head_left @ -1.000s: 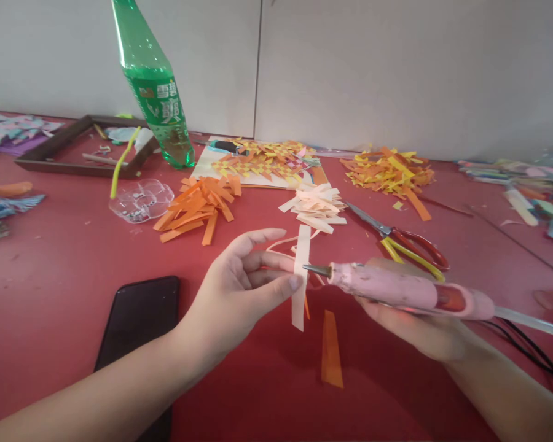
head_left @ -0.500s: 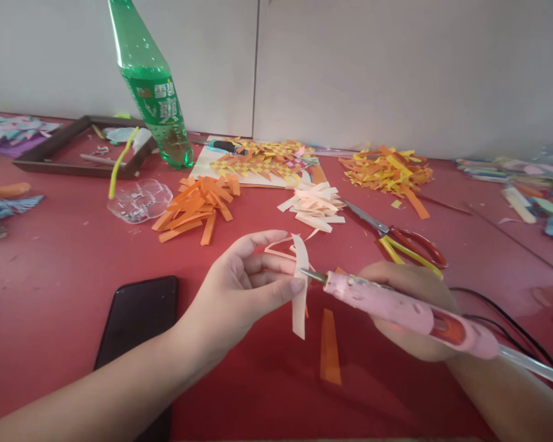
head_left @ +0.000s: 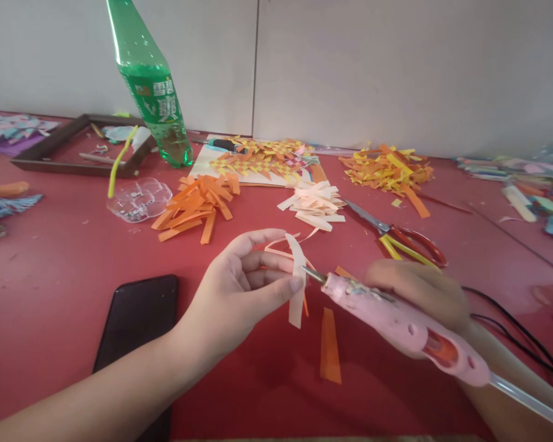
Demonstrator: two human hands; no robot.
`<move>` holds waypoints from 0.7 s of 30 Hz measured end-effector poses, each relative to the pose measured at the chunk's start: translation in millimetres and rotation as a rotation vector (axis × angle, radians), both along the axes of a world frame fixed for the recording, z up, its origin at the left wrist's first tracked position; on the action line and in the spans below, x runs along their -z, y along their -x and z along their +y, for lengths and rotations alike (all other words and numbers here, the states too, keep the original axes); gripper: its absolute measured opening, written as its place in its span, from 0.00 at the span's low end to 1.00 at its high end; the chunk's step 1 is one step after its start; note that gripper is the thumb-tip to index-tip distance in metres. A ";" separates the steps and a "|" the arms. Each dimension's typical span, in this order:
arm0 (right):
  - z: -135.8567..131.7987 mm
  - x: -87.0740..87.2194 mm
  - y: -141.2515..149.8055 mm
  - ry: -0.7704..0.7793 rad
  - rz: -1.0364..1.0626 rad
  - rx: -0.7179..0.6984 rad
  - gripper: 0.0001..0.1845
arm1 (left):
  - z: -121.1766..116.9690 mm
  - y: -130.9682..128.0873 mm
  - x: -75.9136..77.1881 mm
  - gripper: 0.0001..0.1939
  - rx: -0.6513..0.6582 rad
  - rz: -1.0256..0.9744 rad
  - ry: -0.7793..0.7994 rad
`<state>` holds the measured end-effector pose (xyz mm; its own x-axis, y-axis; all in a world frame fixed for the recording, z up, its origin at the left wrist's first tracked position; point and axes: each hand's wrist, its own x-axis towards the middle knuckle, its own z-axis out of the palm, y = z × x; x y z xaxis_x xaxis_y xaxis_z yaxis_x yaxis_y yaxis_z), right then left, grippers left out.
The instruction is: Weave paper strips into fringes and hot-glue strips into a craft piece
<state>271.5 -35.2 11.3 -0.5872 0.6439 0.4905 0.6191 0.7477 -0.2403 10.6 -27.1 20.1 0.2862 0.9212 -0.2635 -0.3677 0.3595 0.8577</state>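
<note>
Between the thumb and fingers of my left hand [head_left: 239, 288] is a pale peach paper strip [head_left: 297, 307], upright and slightly curved. Thin folded paper strips show behind it, partly hidden by the fingers. My right hand [head_left: 419, 298] grips a pink hot glue gun [head_left: 396, 319], a clear glue stick [head_left: 529, 402] coming out of its back end. Its metal tip [head_left: 314, 275] touches or nearly touches the peach strip beside my left thumb. Below the tip, a loose orange paper strip [head_left: 330, 347] lies on the red table.
Piles of orange strips [head_left: 200, 202], peach strips [head_left: 317, 199] and orange-yellow pieces [head_left: 387, 175] lie beyond my hands. Scissors [head_left: 391, 233] rest at the right, a black phone [head_left: 138, 319] at the left. Farther back stand a green bottle [head_left: 154, 92] and a brown frame [head_left: 37, 162].
The glue gun's rear has swung down and toward me, its tip staying by the strip. My right hand has shifted slightly right. The peach strip has tilted a little.
</note>
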 end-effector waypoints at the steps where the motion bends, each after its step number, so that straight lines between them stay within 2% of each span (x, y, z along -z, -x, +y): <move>1: 0.0 0.4 0.3 -0.008 -0.001 0.006 0.07 | 0.0 0.0 -0.1 0.23 -0.007 0.005 -0.008; 13: -3.5 2.8 2.8 0.017 0.001 0.044 0.05 | -0.3 1.0 1.8 0.23 -0.010 0.114 -0.053; 21: -7.9 4.5 7.2 0.077 0.082 0.143 0.08 | -1.6 -1.4 0.4 0.23 -0.029 0.155 -0.062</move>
